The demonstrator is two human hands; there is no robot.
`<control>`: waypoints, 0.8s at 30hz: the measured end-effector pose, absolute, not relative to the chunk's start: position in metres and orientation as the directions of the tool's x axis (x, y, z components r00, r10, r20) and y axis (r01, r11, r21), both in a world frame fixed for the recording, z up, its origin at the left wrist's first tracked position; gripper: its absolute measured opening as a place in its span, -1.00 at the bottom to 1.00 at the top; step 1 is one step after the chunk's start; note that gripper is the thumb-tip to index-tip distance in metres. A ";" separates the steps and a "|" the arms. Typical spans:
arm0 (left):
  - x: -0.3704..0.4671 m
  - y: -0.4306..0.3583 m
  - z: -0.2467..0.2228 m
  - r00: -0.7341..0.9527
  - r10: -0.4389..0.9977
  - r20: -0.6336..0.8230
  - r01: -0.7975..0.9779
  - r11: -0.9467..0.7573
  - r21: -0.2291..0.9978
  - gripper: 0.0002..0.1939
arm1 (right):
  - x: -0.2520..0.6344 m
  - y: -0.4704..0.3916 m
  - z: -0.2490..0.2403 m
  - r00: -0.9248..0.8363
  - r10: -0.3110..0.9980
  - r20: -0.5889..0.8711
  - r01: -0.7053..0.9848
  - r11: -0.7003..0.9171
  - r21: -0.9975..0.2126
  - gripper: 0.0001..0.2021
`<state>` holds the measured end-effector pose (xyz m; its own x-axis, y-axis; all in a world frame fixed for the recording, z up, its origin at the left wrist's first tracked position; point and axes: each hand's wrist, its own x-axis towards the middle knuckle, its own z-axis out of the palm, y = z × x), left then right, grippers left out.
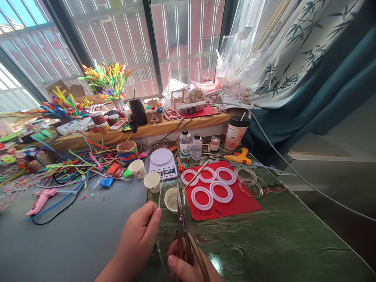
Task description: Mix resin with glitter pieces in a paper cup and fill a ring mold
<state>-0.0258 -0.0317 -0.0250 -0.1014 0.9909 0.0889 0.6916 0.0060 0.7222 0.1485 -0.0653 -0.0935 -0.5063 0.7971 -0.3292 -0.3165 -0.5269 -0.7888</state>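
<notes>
My left hand is closed in a pinch on a thin, pale glittery strand, which runs up and down past the fingertips. To its right, my right hand is wrapped round the handles of a pair of scissors, blades pointing up and nearly together. Just behind the blades stands a paper cup of clear liquid, with a wooden stick leaning out of it. Several white ring molds lie on a red sheet at the right. The scissors and strand do not visibly touch.
Two more paper cups, a digital scale, clear bottles, a drink cup and a yellow glue gun stand farther back. At left lie a pink glue gun and tangled colored pipe cleaners. Clear rings lie right.
</notes>
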 end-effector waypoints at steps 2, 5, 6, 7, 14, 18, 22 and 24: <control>-0.026 -0.036 -0.027 -0.156 0.981 0.117 0.610 0.003 0.792 -0.58 | 0.153 -0.060 -0.089 -0.524 0.792 -0.313 -0.287 -0.510 -0.811 -0.39; -0.020 -0.041 -0.027 -0.240 0.963 0.123 0.506 0.016 0.863 -0.61 | 0.155 -0.057 -0.084 -0.547 0.774 -0.318 -0.231 -0.505 -0.832 -0.52; -0.018 -0.043 -0.026 -0.259 0.959 0.118 0.476 0.020 0.879 -0.62 | 0.155 -0.057 -0.083 -0.550 0.769 -0.324 -0.210 -0.503 -0.839 -0.58; -0.017 -0.044 -0.026 -0.269 0.957 0.111 0.449 0.022 0.893 -0.63 | 0.154 -0.057 -0.082 -0.554 0.765 -0.329 -0.185 -0.498 -0.847 -0.63; -0.014 -0.051 -0.035 -0.311 0.945 0.101 0.288 -0.008 0.958 -0.58 | 0.153 -0.056 -0.087 -0.558 0.763 -0.327 -0.097 -0.451 -0.887 -0.63; -0.013 -0.052 -0.042 -0.273 0.945 0.179 0.290 -0.097 0.952 -0.51 | 0.160 -0.043 -0.069 -0.517 0.786 -0.338 -0.059 -0.427 -0.902 -0.53; -0.010 -0.055 -0.048 -0.174 0.953 0.249 0.316 -0.185 0.930 -0.52 | 0.172 -0.027 -0.039 -0.468 0.828 -0.309 -0.076 -0.386 -0.920 -0.52; -0.007 -0.057 -0.048 -0.155 0.951 0.268 0.316 -0.210 0.925 -0.54 | 0.173 -0.024 -0.033 -0.481 0.818 -0.316 -0.040 -0.380 -0.924 -0.55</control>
<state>-0.0072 -0.0570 -0.0481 -0.1547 0.9509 0.2682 0.3156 -0.2097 0.9254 0.1732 -0.0241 -0.0332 -0.4806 0.8182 -0.3157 -0.0397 -0.3799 -0.9242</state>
